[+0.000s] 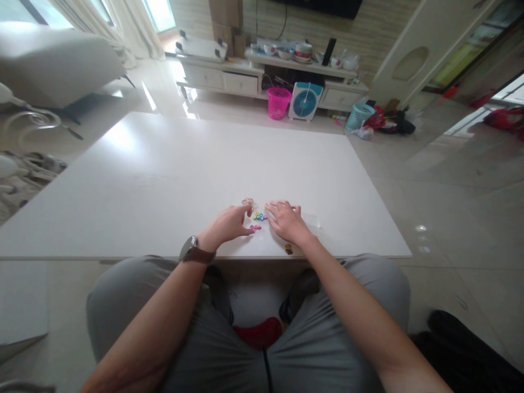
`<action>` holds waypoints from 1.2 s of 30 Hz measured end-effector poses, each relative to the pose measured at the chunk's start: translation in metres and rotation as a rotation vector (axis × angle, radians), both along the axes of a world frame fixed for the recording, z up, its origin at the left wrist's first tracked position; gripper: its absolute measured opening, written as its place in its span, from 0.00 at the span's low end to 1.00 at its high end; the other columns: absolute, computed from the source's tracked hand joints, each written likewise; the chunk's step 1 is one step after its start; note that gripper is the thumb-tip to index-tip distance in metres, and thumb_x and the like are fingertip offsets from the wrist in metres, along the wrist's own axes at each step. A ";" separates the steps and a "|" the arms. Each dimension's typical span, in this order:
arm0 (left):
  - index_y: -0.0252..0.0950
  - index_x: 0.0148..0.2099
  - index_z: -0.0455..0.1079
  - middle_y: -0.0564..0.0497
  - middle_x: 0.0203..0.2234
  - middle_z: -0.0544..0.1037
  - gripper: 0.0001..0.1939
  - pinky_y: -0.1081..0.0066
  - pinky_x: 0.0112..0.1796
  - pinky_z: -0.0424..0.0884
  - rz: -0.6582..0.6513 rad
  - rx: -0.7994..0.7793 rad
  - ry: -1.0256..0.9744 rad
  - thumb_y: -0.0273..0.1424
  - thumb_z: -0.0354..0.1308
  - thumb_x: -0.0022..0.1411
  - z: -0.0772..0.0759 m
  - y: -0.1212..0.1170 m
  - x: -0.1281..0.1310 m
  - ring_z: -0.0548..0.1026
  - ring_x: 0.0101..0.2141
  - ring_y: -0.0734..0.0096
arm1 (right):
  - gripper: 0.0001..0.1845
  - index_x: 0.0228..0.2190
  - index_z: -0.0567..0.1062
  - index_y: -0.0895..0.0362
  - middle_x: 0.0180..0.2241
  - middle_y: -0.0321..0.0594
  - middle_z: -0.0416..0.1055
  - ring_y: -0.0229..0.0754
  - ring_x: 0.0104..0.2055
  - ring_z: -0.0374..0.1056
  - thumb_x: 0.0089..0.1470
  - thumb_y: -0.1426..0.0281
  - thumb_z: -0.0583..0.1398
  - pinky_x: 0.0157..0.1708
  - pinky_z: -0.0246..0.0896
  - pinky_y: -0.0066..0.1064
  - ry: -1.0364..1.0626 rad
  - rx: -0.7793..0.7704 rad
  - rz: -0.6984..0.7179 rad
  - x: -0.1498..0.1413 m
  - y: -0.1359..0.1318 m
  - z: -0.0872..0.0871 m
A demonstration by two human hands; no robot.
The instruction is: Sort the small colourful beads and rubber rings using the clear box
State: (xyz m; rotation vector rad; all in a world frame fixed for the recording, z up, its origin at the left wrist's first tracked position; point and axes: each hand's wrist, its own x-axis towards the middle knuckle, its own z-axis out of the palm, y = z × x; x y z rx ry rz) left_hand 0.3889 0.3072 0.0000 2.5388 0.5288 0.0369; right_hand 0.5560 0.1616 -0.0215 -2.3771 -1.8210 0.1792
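Observation:
A small pile of colourful beads [260, 216] lies on the white table [229, 164], between my two hands. My left hand [234, 222] is open at the pile's left side, thumb and fingers apart. Pink beads [255, 227] lie by its thumb tip, and a loose coil of thin cord [248, 202] is at its fingertips. My right hand [284, 218] rests palm down to the right of the beads with its fingers spread. Beside its wrist sits a small yellow and dark figure [289, 249] near the table edge. What lies beneath the right palm is hidden.
A clear plastic box or tray [313, 221] is just right of my right hand, partly covered by it. The table's front edge [135, 257] runs above my knees. Beyond the table stand a pink basket [279, 102], a blue and white fan [305, 102] and a low cabinet [204, 77].

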 end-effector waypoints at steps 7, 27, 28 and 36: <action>0.39 0.41 0.67 0.57 0.21 0.70 0.17 0.70 0.27 0.54 0.007 -0.001 0.026 0.43 0.65 0.56 -0.001 -0.001 0.002 0.66 0.23 0.70 | 0.23 0.61 0.68 0.50 0.66 0.44 0.61 0.55 0.67 0.50 0.67 0.65 0.51 0.59 0.51 0.58 0.008 -0.027 0.010 0.000 0.001 -0.001; 0.38 0.42 0.69 0.55 0.25 0.73 0.16 0.70 0.29 0.59 0.000 -0.002 0.070 0.28 0.66 0.50 0.004 0.001 -0.001 0.71 0.26 0.68 | 0.08 0.44 0.75 0.54 0.44 0.44 0.74 0.47 0.50 0.66 0.64 0.71 0.57 0.48 0.56 0.38 0.017 0.040 0.097 -0.009 -0.006 0.020; 0.38 0.42 0.69 0.55 0.25 0.73 0.16 0.70 0.29 0.60 0.001 -0.007 0.074 0.28 0.66 0.50 0.006 0.001 -0.001 0.71 0.27 0.68 | 0.08 0.43 0.75 0.55 0.43 0.44 0.73 0.47 0.48 0.66 0.64 0.71 0.57 0.47 0.57 0.36 0.022 0.027 0.113 -0.012 -0.007 0.020; 0.38 0.43 0.70 0.53 0.28 0.76 0.15 0.70 0.31 0.62 0.001 -0.021 0.073 0.28 0.65 0.51 0.001 0.003 -0.002 0.73 0.29 0.67 | 0.07 0.42 0.72 0.55 0.39 0.42 0.75 0.43 0.42 0.69 0.67 0.72 0.54 0.39 0.56 0.30 0.093 -0.032 0.145 -0.026 -0.010 0.022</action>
